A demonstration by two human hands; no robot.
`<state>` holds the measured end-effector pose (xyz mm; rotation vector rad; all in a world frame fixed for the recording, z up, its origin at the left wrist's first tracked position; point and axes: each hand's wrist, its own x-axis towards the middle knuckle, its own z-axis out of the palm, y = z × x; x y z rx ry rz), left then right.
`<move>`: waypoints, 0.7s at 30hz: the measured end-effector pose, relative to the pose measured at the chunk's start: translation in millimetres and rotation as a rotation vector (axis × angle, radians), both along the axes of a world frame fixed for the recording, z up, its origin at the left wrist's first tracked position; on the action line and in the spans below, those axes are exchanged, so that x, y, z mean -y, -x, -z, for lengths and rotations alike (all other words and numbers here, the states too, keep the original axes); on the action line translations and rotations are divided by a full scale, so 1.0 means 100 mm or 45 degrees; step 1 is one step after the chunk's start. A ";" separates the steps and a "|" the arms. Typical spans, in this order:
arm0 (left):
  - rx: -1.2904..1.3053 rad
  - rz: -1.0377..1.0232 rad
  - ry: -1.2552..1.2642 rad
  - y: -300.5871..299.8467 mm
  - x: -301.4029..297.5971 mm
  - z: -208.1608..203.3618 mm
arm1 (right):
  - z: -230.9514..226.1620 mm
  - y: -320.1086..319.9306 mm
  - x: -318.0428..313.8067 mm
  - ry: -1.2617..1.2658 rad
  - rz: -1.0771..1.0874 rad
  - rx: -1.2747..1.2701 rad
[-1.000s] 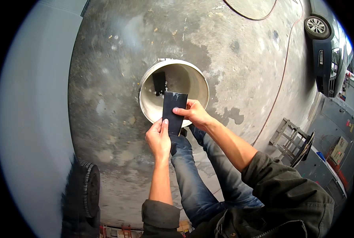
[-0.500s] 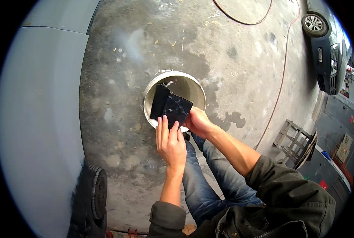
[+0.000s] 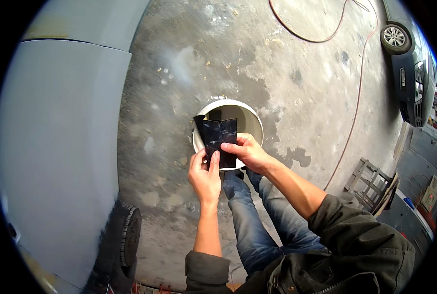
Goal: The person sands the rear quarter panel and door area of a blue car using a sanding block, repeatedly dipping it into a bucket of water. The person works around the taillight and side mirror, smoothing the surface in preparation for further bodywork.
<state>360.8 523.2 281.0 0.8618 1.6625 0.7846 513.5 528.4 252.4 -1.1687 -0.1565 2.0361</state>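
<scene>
Both thumbs [image 3: 232,148] now atop black sheet [image 3: 221,133]

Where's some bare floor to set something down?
Between the bucket and the reddish hose lies a wide patch of mostly bare, stained floor; another lies between bucket and the grey panel. It's crowded at the bucket, where the left hand and right hand hold a black sheet, and around the wooden frame at right.

Black sheet [image 3: 221,133], pale smudges, apparently folded, held over white bucket [image 3: 252,125]
</scene>
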 end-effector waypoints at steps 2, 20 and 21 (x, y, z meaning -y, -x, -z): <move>0.179 -0.072 0.101 0.06 -0.07 -0.09 | -0.10 -0.05 -0.14 -0.086 -0.139 0.179; 0.010 -0.099 -0.252 0.05 -0.55 -1.08 | -1.18 -0.03 -0.83 -0.398 -0.034 0.256; 0.015 -0.091 -0.279 0.04 -0.56 -1.09 | -1.20 -0.04 -0.85 -0.389 -0.030 0.216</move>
